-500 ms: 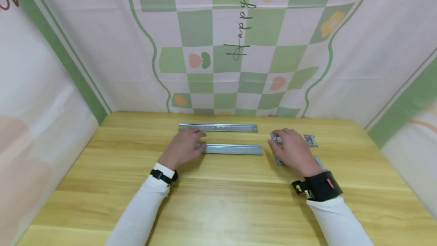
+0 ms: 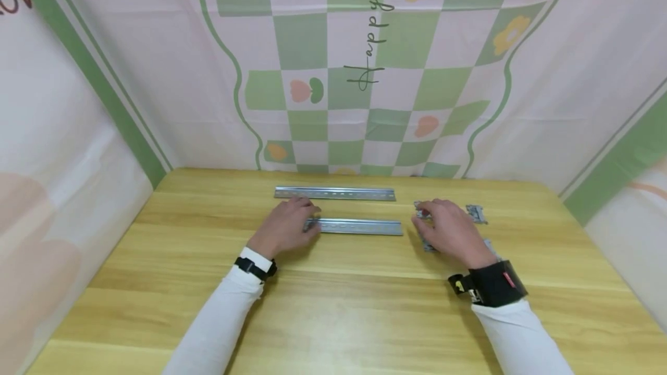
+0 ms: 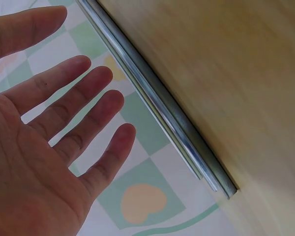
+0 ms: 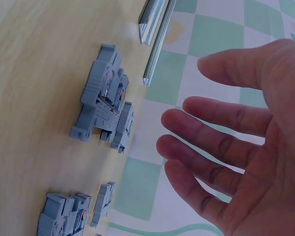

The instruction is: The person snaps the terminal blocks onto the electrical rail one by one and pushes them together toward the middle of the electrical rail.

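My left hand (image 2: 283,225) hovers over the left end of the near slotted metal DIN rail (image 2: 359,227), hiding that end in the head view. In the left wrist view its fingers (image 3: 96,110) are spread, with nothing in the palm. A second DIN rail (image 2: 333,193) lies parallel, farther back. To the right, my right hand (image 2: 450,230) is above several grey terminal blocks (image 2: 476,213) and partly covers them. Its loosely bent fingers (image 4: 206,135) are apart from the nearest terminal block (image 4: 101,98) in the right wrist view, and hold nothing.
Everything lies on a wood-grain table (image 2: 333,305). Behind its back edge hangs a green-and-white checked cloth (image 2: 346,91), with more cloth at both sides. Black straps circle both wrists, the right one wider (image 2: 497,283).
The head view has shifted slightly. My left hand has edged a little to the right along the near rail; my right hand stays almost where it was. The rails and blocks lie as before.
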`<state>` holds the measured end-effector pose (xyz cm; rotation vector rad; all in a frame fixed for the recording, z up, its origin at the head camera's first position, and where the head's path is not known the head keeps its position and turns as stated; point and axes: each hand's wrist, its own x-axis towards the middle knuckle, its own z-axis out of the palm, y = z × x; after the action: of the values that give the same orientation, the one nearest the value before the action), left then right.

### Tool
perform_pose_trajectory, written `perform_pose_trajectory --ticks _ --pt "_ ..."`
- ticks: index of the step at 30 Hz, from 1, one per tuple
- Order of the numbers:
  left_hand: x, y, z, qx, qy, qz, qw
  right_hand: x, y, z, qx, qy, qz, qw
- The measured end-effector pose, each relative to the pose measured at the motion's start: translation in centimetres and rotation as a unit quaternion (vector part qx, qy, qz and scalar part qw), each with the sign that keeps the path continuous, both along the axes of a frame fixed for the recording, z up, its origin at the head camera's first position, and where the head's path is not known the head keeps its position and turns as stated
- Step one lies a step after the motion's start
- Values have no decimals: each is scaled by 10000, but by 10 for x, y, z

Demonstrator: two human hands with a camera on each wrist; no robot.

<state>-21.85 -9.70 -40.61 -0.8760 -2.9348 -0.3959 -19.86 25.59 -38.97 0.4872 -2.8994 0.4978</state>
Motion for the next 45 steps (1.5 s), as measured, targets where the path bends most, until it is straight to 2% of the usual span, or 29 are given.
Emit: perform_pose_trajectory --ticks 15,21,30,36,45 --pt "1 5 -3 -380 -15 -66 9993 1 1 2 126 -364 171 9991" --pt "2 7 -2 -359 -166 -45 9992 1 2 2 160 -421 226 9987" --pt "0 9 -4 -477 -94 -145 9987 1 5 3 197 -485 286 9982" --pt "-1 11 -6 -650 -99 -122 9978 1 10 5 187 -740 341 9965" --pt "0 12 -6 -646 -57 -118 9978 4 14 8 378 -1159 443 9915"
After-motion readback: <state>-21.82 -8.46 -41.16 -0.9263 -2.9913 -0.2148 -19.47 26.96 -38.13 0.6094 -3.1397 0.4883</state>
